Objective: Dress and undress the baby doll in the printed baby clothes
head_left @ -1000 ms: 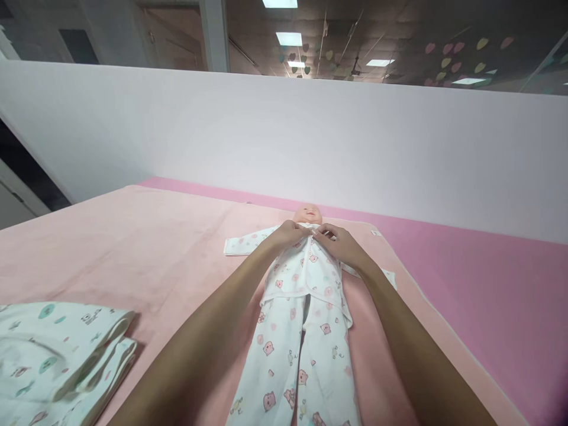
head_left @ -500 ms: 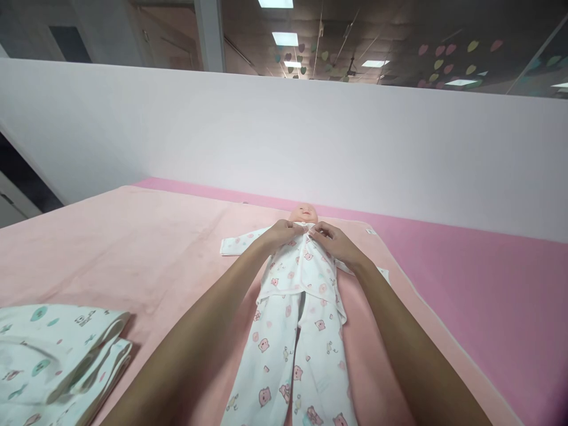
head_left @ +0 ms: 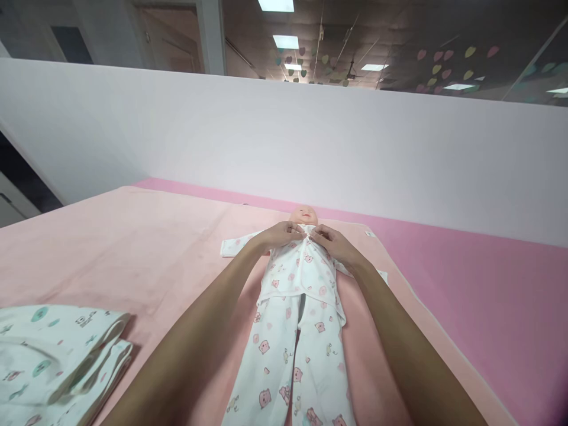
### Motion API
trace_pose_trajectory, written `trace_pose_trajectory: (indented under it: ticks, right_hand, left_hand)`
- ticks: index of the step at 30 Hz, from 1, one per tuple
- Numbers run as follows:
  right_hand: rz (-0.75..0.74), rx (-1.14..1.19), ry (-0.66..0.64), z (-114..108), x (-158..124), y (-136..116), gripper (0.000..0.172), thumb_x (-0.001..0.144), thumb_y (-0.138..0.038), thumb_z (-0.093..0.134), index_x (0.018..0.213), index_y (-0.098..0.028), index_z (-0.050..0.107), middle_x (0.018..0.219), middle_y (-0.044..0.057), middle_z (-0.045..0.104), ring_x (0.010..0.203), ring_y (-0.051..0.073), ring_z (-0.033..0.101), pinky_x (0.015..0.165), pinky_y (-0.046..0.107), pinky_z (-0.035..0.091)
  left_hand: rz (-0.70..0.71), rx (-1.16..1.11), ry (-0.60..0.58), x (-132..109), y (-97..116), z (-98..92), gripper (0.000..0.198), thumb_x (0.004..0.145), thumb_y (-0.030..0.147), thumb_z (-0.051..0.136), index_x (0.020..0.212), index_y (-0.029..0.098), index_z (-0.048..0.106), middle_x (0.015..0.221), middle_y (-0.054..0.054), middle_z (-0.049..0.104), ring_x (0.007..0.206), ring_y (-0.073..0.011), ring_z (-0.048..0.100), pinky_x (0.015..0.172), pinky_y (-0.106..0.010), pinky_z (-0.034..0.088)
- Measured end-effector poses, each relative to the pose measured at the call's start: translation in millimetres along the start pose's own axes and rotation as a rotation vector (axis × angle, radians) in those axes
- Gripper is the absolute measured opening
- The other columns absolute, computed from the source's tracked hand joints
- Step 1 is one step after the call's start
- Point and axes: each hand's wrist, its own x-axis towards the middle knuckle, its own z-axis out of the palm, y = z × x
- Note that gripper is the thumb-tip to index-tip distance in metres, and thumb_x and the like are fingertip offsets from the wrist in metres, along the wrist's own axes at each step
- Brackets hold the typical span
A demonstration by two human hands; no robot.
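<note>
Printed white top (head_left: 290, 277) is on a doll (head_left: 304, 215) lying face-up on a pink blanket (head_left: 168, 236). Fingers of the left hand (head_left: 280, 234) and right hand (head_left: 332, 241) pinch the top's front just below the neck. A folded cloth (head_left: 48, 355) lies nearer, at left.

Arms (head_left: 199, 319) forward; left hand (head_left: 280, 234) just beside right hand (head_left: 332, 241)
</note>
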Motion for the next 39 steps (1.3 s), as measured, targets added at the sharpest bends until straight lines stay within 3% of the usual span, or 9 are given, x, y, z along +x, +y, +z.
trace_pose_trajectory:
  ticks: [4,8,11,13,15,18,22,28,39]
  right_hand:
    - [-0.018,-0.18,0.052,-1,-2,-3,0.027,0.096,-0.05,0.063,0.096,-0.024,0.069,0.095,0.003,0.07,0.079,0.018,0.057,0.067,0.03,0.047]
    - [-0.105,-0.356,0.141,-13,11,1,0.024,0.096,-0.045,0.064,0.107,-0.025,0.07,0.116,0.006,0.073,0.091,0.02,0.064,0.081,0.035,0.052]
    - [-0.163,-0.438,0.092,-22,30,6,0.027,0.098,-0.039,0.061,0.119,-0.026,0.07,0.128,0.008,0.071,0.1,0.022,0.066,0.087,0.036,0.053]
    - [-0.178,-0.495,0.024,-24,44,9,0.026,0.097,-0.035,0.061,0.118,-0.025,0.072,0.124,0.008,0.073,0.097,0.023,0.066,0.087,0.038,0.052]
    - [-0.182,-0.52,0.0,-24,53,12,0.022,0.096,-0.034,0.062,0.112,-0.025,0.075,0.117,0.008,0.075,0.093,0.024,0.065,0.087,0.04,0.051]
    - [-0.2,-0.472,0.037,-24,57,19,0.018,0.093,-0.037,0.066,0.103,-0.026,0.076,0.111,0.007,0.076,0.09,0.024,0.063,0.085,0.04,0.05]
    - [-0.162,-0.298,0.079,-23,52,26,0.023,0.092,-0.046,0.07,0.102,-0.026,0.075,0.107,0.005,0.077,0.092,0.024,0.065,0.08,0.037,0.051]
    - [-0.104,-0.119,0.164,-12,55,35,0.027,0.088,-0.05,0.076,0.099,-0.026,0.074,0.113,0.005,0.077,0.096,0.023,0.067,0.09,0.039,0.052]
    - [-0.033,0.148,0.181,-7,61,49,0.042,0.076,-0.058,0.088,0.1,-0.024,0.076,0.106,0.006,0.077,0.1,0.024,0.069,0.089,0.038,0.055]
  left_hand:
    - [-0.019,0.031,0.022,-1,2,-0.7,0.044,0.077,0.04,0.086,0.114,0.02,0.072,0.097,-0.003,0.07,0.087,-0.0196,0.068,0.069,-0.026,0.049]
    - [-0.006,0.021,0.107,5,-6,6.8,0.039,0.086,0.037,0.079,0.119,0.019,0.067,0.099,-0.004,0.069,0.081,-0.0175,0.067,0.069,-0.026,0.051]
    - [0.111,0.093,0.279,16,-17,12.2,0.037,0.094,0.033,0.069,0.127,0.019,0.062,0.099,-0.005,0.068,0.08,-0.0166,0.065,0.072,-0.028,0.052]
    - [0.225,0.199,0.377,25,-22,12.7,0.033,0.094,0.029,0.067,0.126,0.021,0.065,0.105,-0.006,0.069,0.088,-0.018,0.066,0.08,-0.03,0.053]
    - [0.33,0.298,0.395,34,-24,10.4,0.026,0.093,0.027,0.067,0.118,0.023,0.072,0.113,-0.007,0.07,0.099,-0.0206,0.067,0.089,-0.032,0.052]
    - [0.437,0.377,0.329,43,-22,5.3,0.015,0.091,0.027,0.068,0.102,0.023,0.078,0.115,-0.008,0.074,0.106,-0.0239,0.067,0.093,-0.034,0.051]
    - [0.491,0.343,0.312,45,-22,5.5,0.016,0.094,0.032,0.066,0.097,0.022,0.078,0.108,-0.005,0.079,0.095,-0.0214,0.068,0.09,-0.032,0.051]
    - [0.462,0.163,0.362,40,-25,13.3,0.021,0.094,0.035,0.066,0.099,0.02,0.08,0.105,-0.004,0.081,0.083,-0.0172,0.068,0.082,-0.028,0.052]
    - [0.421,0.1,0.314,44,-28,10.7,0.021,0.088,0.034,0.072,0.096,0.02,0.085,0.104,-0.005,0.083,0.083,-0.018,0.069,0.08,-0.029,0.053]
